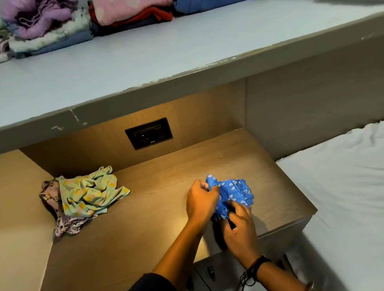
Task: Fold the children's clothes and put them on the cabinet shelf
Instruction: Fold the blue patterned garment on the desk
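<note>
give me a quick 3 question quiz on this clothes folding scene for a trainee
1. True or false: both hands grip the blue patterned garment.
2. Where do the folded stacks sit? A) on the bed B) on the upper grey shelf C) on the wooden surface
3. What lies loose at the left of the wooden surface?

Key
1. True: the left hand and right hand both hold it.
2. B
3. A crumpled pile of unfolded clothes, a green-yellow piece on top.
</note>
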`<action>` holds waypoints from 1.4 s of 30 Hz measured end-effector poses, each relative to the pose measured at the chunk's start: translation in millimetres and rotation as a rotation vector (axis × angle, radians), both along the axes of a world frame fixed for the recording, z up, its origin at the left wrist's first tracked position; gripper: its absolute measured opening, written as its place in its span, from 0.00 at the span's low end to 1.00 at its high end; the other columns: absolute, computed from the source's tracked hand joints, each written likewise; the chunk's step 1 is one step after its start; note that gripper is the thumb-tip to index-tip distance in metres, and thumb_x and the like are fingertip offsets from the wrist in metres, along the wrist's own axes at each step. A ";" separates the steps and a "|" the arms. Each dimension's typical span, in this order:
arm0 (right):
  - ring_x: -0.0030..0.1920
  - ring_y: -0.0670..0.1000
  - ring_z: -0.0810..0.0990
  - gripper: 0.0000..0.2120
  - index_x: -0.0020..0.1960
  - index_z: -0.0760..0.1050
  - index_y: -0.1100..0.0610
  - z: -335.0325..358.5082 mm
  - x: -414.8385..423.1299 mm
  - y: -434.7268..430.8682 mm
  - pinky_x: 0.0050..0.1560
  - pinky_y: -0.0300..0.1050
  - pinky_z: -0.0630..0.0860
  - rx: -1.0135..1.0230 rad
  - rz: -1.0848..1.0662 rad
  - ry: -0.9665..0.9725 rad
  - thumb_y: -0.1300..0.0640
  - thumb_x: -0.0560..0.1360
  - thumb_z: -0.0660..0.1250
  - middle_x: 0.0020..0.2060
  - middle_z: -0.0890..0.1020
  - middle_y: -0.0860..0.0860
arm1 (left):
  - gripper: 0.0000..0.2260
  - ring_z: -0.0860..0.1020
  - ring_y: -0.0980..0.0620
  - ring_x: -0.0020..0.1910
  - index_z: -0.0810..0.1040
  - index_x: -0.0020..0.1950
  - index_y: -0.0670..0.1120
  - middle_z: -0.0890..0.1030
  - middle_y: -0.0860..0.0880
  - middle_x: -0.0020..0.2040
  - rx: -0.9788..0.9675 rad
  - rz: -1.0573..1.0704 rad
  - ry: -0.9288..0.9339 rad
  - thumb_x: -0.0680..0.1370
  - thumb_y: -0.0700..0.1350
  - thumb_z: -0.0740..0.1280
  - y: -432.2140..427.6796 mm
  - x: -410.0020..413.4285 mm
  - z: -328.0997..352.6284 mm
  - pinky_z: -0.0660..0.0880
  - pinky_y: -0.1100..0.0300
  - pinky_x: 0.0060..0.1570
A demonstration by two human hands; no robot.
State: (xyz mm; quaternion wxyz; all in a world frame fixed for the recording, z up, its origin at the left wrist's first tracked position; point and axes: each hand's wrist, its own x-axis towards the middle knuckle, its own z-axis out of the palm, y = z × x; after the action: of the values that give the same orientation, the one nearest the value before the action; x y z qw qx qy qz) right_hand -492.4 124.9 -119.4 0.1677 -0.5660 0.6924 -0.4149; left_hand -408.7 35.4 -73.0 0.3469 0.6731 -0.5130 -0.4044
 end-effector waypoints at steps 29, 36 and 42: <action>0.79 0.54 0.41 0.44 0.80 0.41 0.55 26.4 -142.0 -78.7 0.78 0.55 0.42 0.599 0.384 0.343 0.30 0.76 0.52 0.80 0.43 0.52 | 0.26 0.80 0.47 0.49 0.67 0.67 0.44 0.80 0.45 0.56 0.202 0.180 0.231 0.74 0.41 0.74 -7.5 -84.7 -29.3 0.77 0.59 0.43; 0.79 0.57 0.45 0.34 0.79 0.41 0.59 3.5 -123.3 -57.5 0.78 0.56 0.45 0.561 0.229 0.598 0.40 0.82 0.43 0.80 0.47 0.56 | 0.21 0.77 0.45 0.61 0.72 0.68 0.43 0.77 0.44 0.63 0.025 0.112 0.019 0.76 0.41 0.72 -3.7 -102.7 -30.5 0.76 0.50 0.61; 0.78 0.59 0.49 0.32 0.79 0.43 0.61 8.6 -118.7 -44.0 0.77 0.59 0.46 0.630 0.061 0.602 0.44 0.82 0.44 0.79 0.51 0.59 | 0.24 0.56 0.44 0.78 0.60 0.78 0.50 0.60 0.45 0.78 -0.164 -0.280 -0.565 0.83 0.53 0.55 13.8 -103.0 -43.7 0.51 0.49 0.77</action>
State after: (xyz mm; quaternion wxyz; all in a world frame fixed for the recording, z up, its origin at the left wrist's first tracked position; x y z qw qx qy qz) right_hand -611.1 80.9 -110.8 0.1352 -0.6031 0.7861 0.0051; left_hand -511.6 49.3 -116.8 0.1848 0.6516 -0.7072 -0.2027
